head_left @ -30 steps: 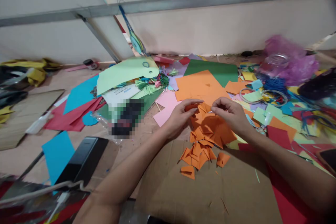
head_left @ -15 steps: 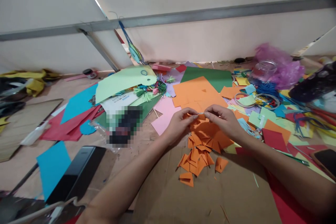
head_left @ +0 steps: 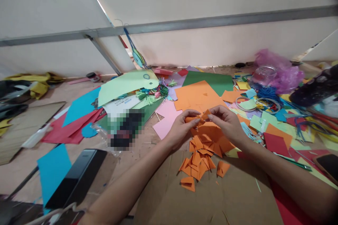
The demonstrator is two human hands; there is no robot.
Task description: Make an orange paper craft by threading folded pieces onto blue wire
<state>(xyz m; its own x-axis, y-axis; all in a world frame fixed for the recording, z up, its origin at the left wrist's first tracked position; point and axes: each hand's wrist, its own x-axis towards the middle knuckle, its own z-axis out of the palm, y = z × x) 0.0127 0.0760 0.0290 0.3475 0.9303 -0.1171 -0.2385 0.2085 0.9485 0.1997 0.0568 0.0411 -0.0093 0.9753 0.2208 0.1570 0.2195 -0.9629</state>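
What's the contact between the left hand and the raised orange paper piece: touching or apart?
Touching: the head view shows the left hand pinching the orange paper piece between its thumb and fingers.

Craft work area: folded orange pieces [head_left: 198,161] on cardboard [head_left: 206,202], coloured sheets [head_left: 194,95], yarn tassels [head_left: 148,97].

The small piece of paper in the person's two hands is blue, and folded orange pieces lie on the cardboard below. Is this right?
Not quite: the head view shows that the small piece of paper in the left hand and right hand is orange, not blue. Folded orange pieces do lie on the cardboard below.
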